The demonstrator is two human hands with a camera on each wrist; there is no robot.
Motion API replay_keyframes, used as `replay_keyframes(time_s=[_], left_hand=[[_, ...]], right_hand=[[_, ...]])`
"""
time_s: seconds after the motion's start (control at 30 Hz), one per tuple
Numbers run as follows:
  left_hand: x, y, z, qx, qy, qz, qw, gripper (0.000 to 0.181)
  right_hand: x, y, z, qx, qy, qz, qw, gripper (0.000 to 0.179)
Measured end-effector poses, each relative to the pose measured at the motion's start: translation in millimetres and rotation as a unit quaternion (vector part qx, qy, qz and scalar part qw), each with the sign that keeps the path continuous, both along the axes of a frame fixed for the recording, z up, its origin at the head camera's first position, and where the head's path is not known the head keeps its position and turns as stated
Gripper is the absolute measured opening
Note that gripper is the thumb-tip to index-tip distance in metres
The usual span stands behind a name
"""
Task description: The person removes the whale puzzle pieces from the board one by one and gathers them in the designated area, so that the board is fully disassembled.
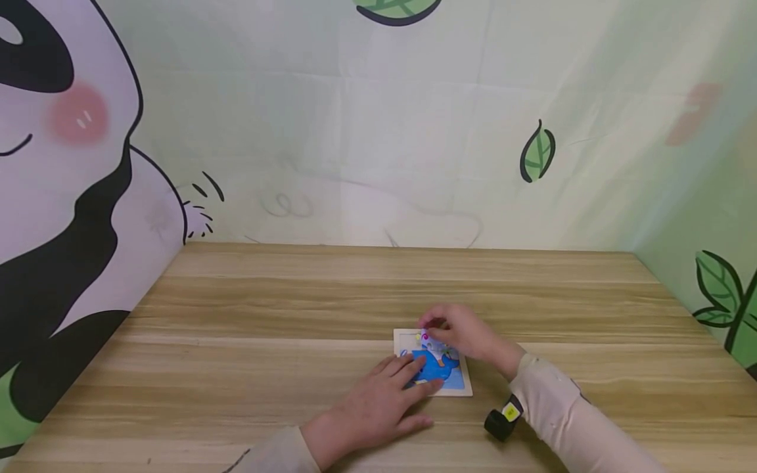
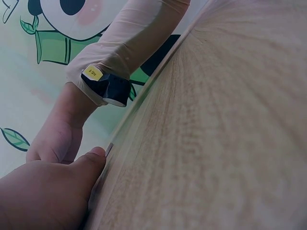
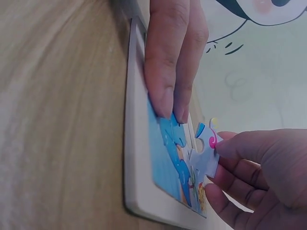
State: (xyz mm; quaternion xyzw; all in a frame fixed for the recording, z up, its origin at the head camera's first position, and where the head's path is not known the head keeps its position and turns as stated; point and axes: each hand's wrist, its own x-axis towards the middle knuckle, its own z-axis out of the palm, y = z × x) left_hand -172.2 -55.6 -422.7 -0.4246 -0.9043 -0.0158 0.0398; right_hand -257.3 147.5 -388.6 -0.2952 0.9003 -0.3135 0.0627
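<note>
A small square jigsaw puzzle (image 1: pixel 455 380) with a pale frame lies on the wooden table, its picture mostly blue. My left hand (image 1: pixel 378 401) rests flat on its left part, fingers spread over the blue pieces. At the upper edge of the puzzle, my right hand (image 1: pixel 467 332) pinches a whitish puzzle piece (image 3: pixel 207 148) with a pink swirl between thumb and fingers. In the right wrist view that piece stands tilted up off the frame (image 3: pixel 139 182). In the left wrist view the left hand (image 2: pixel 48 191) hides the puzzle almost wholly.
A black wrist camera (image 1: pixel 503 420) with a yellow label hangs at the right sleeve, just above the wooden table (image 1: pixel 236 368). Behind the table stands a pale printed backdrop (image 1: pixel 390 144) with leaves; a panda figure (image 1: pixel 89 197) is on the left side.
</note>
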Motion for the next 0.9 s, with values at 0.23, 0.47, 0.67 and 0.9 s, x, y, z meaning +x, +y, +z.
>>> replay_keyframes(time_s=[0.23, 0.47, 0.67, 0.9], left_hand=[[0.1, 0.5, 0.1, -0.003, 0.004, 0.002, 1.0000, 0.054], [0.3, 0.9, 0.1, -0.006, 0.003, 0.003, 1.0000, 0.054], [0.6, 1.3, 0.3, -0.006, 0.008, 0.002, 0.9999, 0.054], [1.0, 1.2, 0.7, -0.003, 0.004, 0.003, 1.0000, 0.054]], right_hand=[[0.2, 1.2, -1.7, -0.018, -0.002, -0.001, 0.9998, 0.013], [-2.0, 3.4, -4.1, -0.029, -0.007, 0.003, 0.9996, 0.012], [-2.6, 4.8, -2.2, -0.046, -0.021, 0.011, 0.9987, 0.012], [-2.9, 6.6, 3.8, -0.054, -0.015, 0.014, 0.9983, 0.013]])
